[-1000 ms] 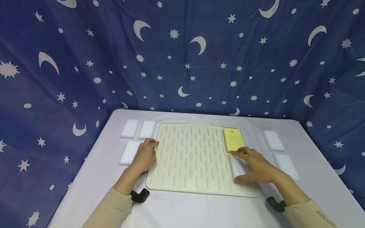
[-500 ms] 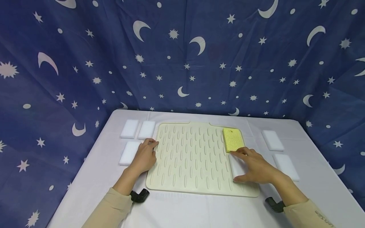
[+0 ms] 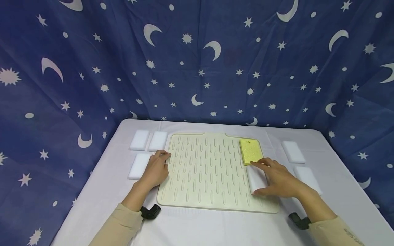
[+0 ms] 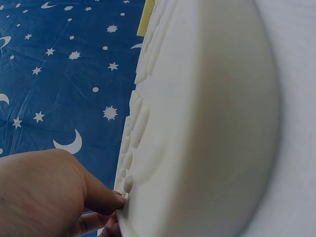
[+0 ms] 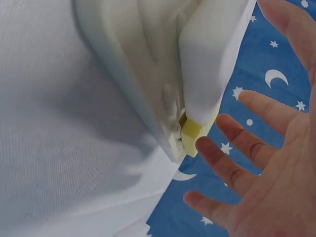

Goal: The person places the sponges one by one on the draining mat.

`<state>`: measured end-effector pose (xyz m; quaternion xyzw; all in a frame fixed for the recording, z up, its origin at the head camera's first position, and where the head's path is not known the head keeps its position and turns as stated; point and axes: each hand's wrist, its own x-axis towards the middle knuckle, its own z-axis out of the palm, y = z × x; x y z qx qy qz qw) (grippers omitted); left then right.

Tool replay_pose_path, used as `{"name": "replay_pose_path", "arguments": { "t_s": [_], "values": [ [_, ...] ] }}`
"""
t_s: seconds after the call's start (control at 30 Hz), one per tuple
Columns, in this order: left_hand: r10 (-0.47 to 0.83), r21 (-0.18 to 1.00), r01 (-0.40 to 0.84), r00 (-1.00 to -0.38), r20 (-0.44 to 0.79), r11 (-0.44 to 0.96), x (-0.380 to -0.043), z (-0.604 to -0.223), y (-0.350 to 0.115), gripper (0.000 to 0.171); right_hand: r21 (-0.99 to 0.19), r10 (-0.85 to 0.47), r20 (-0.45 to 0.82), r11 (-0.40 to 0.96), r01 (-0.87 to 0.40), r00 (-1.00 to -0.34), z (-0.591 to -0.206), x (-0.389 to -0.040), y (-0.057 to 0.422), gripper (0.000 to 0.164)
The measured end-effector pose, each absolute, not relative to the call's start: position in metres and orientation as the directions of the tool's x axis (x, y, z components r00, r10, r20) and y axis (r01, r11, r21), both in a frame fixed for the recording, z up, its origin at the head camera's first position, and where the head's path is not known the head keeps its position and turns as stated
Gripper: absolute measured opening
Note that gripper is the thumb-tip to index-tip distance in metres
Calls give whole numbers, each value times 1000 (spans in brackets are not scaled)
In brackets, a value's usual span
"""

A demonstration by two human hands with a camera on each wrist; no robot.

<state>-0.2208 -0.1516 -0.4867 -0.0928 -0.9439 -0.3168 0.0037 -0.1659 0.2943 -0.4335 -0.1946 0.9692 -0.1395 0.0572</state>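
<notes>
A cream ribbed mat (image 3: 206,171) lies at the middle of the table. My left hand (image 3: 156,169) pinches its left edge; in the left wrist view the thumb and fingertips (image 4: 112,201) meet at the mat's rim. On the mat's right side lies a white sponge block (image 3: 257,179), lengthwise in line with a yellow sponge (image 3: 251,151) behind it. Over the white block my right hand (image 3: 278,179) spreads thumb and forefinger about its two ends. The right wrist view shows that hand's fingers (image 5: 229,163) spread apart, beside the white block and not curled on it.
Left of the mat lie more white blocks, one (image 3: 140,166) partly behind my left hand. Two others, such as the white block (image 3: 293,152), lie right of the mat. A blue curtain (image 3: 197,61) with moons and stars hangs behind the white table (image 3: 197,227).
My right hand has loosened and drawn slightly up and right, so more of the white block shows. The left hand stays at the mat's edge.
</notes>
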Motion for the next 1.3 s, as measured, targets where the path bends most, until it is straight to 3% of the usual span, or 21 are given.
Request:
{"name": "replay_pose_path", "arguments": {
  "t_s": [0.67, 1.3],
  "values": [
    [169, 598, 172, -984, 61, 783, -220, -485, -150, 47, -338, -351, -33, 885, -320, -936, -423, -168, 334, 94],
    [168, 600, 175, -983, 69, 781, -220, -485, -151, 47, -309, -292, -48, 914, -264, -955, -429, -166, 379, 88]
  ]
}}
